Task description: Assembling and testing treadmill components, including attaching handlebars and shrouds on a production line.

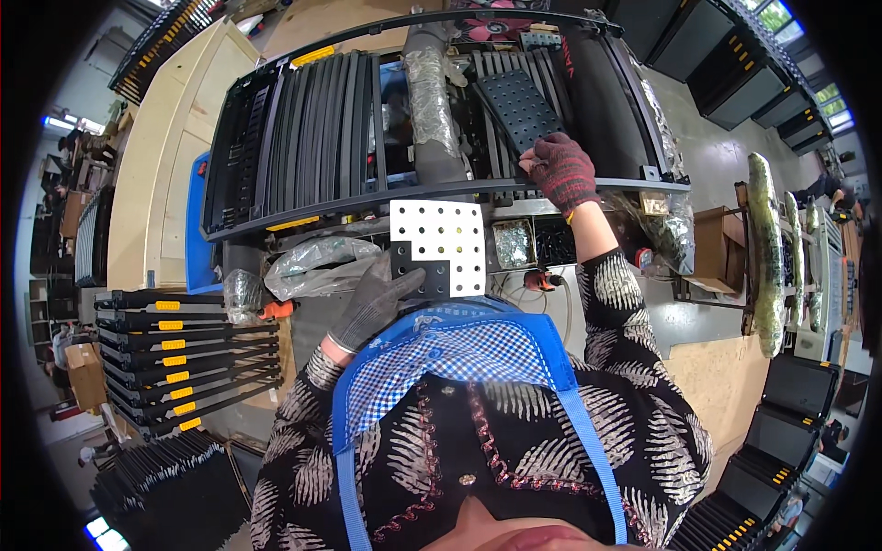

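Observation:
My right hand (562, 172), in a dark red and black knit glove, grips the lower end of a dark perforated plate (516, 103). That plate is tilted above dark slats inside a long black frame (367, 204). My left hand (375, 298), in a grey glove, holds a second perforated plate (450, 230) close in front of my apron. Its face is bright white with rows of round holes, and its lower left part looks dark; whether that is shade or another surface I cannot tell. The left thumb lies over this dark part, and the other fingers are partly hidden.
Several dark slats (317, 129) stand inside the frame, beside a plastic-wrapped post (430, 101). Below the frame are a bin of small clear pieces (513, 245), a power drill (544, 280) and a plastic bag (322, 266). Stacked black frames (184, 358) stand left; a cardboard box (719, 250) is right.

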{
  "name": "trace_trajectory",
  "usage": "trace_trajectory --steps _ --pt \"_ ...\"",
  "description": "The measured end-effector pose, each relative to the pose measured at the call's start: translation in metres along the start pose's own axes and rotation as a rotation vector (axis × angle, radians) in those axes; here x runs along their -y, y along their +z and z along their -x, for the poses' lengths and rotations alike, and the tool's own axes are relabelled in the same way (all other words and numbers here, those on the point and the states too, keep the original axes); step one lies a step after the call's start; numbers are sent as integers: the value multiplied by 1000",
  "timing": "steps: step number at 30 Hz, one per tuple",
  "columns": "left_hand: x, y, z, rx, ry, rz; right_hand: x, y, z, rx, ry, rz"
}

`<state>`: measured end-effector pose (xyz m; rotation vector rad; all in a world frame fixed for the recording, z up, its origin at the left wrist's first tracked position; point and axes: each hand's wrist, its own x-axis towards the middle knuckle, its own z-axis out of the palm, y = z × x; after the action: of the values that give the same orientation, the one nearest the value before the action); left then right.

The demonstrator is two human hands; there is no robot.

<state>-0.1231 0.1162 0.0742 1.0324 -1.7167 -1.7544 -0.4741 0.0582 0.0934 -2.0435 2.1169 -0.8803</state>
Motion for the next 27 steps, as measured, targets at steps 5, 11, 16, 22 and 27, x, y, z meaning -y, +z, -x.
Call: trace_trajectory --steps 5,11,16,22,27 --pt "-48 14 -18 1 177 -394 31 -3 21 -31 -166 -177" --pt "-45 35 -33 -107 -18 -257 102 8 59 -118 -437 -309" --pt "-54 45 -40 -139 76 -363 106 23 71 -133 -301 -333" --pt "-43 51 -45 -131 57 -296 113 2 74 -153 -438 -355" --pt "-35 47 -48 -46 -152 642 100 -10 80 -236 -709 -383"
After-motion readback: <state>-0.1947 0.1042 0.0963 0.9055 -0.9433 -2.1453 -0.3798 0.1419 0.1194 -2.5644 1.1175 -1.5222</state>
